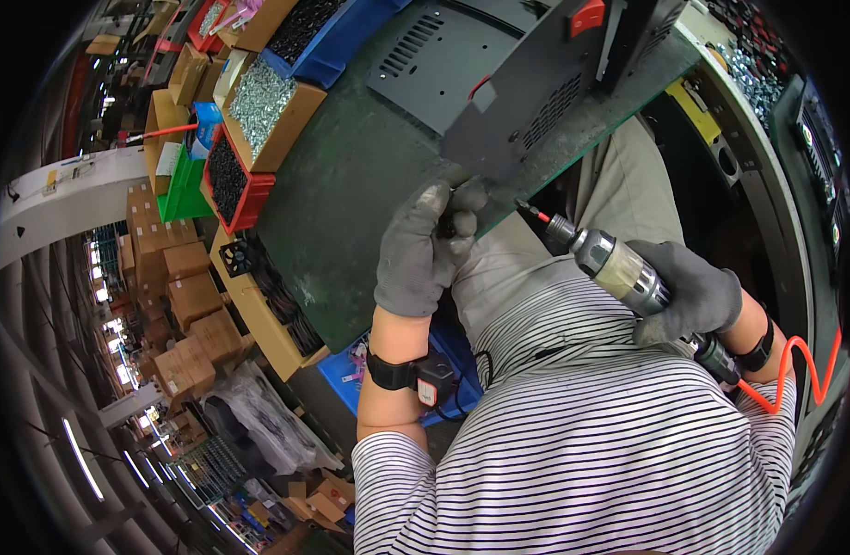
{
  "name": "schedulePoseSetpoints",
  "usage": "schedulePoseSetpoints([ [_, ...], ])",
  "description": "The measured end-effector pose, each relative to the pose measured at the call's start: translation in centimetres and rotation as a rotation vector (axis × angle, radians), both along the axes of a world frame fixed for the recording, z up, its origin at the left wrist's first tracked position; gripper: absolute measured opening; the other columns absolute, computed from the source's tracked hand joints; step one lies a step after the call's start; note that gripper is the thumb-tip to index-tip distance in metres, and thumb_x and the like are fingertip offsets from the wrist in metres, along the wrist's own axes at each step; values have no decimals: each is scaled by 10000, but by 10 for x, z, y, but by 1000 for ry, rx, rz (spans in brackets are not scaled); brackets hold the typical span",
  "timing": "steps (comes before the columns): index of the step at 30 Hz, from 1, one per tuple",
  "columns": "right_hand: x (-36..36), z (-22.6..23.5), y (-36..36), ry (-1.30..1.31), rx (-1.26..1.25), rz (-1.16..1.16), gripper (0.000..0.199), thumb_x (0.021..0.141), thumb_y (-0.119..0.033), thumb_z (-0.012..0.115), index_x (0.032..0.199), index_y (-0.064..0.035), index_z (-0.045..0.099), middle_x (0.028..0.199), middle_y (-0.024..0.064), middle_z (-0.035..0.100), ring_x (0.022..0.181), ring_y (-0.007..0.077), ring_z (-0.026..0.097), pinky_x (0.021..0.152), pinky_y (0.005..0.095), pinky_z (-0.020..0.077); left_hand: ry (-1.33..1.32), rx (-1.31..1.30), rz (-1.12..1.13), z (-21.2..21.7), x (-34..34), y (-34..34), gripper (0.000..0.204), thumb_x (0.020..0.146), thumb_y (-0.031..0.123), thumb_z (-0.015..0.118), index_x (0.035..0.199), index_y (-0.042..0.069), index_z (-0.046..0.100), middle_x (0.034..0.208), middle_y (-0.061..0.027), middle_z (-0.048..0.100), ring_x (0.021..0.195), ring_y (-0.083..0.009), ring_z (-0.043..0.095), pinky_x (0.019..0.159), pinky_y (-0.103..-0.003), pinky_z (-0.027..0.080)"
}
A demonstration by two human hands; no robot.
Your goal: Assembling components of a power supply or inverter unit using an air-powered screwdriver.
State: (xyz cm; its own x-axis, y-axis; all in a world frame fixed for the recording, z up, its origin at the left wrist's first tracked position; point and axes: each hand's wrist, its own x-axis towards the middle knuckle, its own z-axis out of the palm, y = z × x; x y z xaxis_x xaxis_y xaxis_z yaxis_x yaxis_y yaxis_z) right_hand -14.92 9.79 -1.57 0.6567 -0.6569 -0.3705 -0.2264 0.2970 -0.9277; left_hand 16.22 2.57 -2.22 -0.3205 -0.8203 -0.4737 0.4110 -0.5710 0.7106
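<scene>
My right hand (689,291), in a grey glove, is wrapped round a power screwdriver (619,270). Its bit points up and left toward the edge of the dark green work mat (323,240). My left hand (430,236), gloved too, hovers over the mat's near edge with thumb and fingers curled together; whatever they pinch is hidden. Just beyond those fingers stands a black sheet-metal casing (513,116) with a perforated panel and a red part on top. The bit is apart from the casing.
Left of the mat sit a box of silver screws (261,102), a red bin of black screws (229,180), a green bin (184,190) and a blue bin (328,46). An orange coiled hose (790,370) trails from the screwdriver. A blue tray (346,379) lies below the bench edge.
</scene>
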Motion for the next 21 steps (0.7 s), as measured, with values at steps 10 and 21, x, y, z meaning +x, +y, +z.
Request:
schedulePoseSetpoints([
  [10,19,18,-12,-4,-75,127,729,626,-214,841,1235,14,513,920,88,647,823,182,632,781,305,527,273,-26,-76,-15,4,19,341,986,254,537,1166,-31,586,759,-4,618,518,-18,439,430,-156,324],
  [21,13,14,-2,-51,-139,102,747,639,-240,843,1252,13,500,926,91,658,826,197,634,795,318,522,-301,-218,-161,13,-16,25,351,962,346,579,989,14,686,650,31,580,455,10,391,384,-149,273],
])
